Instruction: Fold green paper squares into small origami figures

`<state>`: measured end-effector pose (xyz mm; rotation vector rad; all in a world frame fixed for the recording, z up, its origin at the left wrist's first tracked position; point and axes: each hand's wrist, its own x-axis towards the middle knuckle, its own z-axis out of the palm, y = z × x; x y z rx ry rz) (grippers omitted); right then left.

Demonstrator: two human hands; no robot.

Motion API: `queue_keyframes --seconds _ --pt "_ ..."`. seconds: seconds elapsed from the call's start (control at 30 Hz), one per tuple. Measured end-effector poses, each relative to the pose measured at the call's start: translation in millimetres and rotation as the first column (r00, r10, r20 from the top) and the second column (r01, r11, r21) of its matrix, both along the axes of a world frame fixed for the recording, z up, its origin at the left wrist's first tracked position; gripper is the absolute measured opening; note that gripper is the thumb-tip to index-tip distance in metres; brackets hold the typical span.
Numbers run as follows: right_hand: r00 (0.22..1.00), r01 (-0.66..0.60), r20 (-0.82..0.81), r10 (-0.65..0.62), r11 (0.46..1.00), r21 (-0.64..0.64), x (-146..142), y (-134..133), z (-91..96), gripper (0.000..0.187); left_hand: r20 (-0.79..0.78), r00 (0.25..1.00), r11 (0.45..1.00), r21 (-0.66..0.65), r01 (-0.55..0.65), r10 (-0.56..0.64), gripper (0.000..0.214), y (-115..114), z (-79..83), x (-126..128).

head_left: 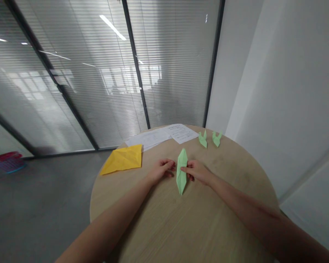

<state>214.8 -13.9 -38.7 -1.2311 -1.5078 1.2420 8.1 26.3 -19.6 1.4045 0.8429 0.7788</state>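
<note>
A long, diamond-shaped piece of folded light-green paper (181, 179) stands or lies lengthwise over the round table, its points toward and away from me. My right hand (199, 171) pinches its right edge, thumb on the near face and the other fingers partly behind it. Just left of the paper is my left hand (163, 170), its fingers loosely bent and a little apart. Nothing shows in that hand, and a small gap seems to separate its fingertips from the paper.
Two small green origami figures (203, 139) (216, 139) sit at the back right of the wooden table (208, 219). Printed white sheets (181, 133) lie at the back, and a folded yellow paper (123, 159) at the left. A red-and-blue basket (9, 162) is on the floor.
</note>
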Motion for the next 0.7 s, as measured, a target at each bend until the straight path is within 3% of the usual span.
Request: queue_keyframes --seconds 0.23,0.43,0.57,0.7 --pt "0.999 0.034 -0.022 -0.036 0.995 -0.098 0 8 0.9 0.031 -0.070 0.996 0.999 -0.013 0.046 -0.047 0.044 5 0.1 2" --pt "1.000 0.004 0.007 -0.003 0.984 -0.179 -9 15 11.1 0.025 0.049 0.998 0.999 0.025 -0.027 0.025 0.047 3 -4.3 5" --pt "0.999 0.053 0.000 -0.053 0.989 -0.138 -18 14 8.8 0.026 0.051 0.995 0.982 0.165 -0.088 0.080 0.051 1 -9.7 7" --pt "0.999 -0.001 0.043 0.004 0.998 -0.068 -20 6 2.4 0.029 0.052 0.993 0.978 0.173 -0.115 0.108 0.053 -4 -6.6 6"
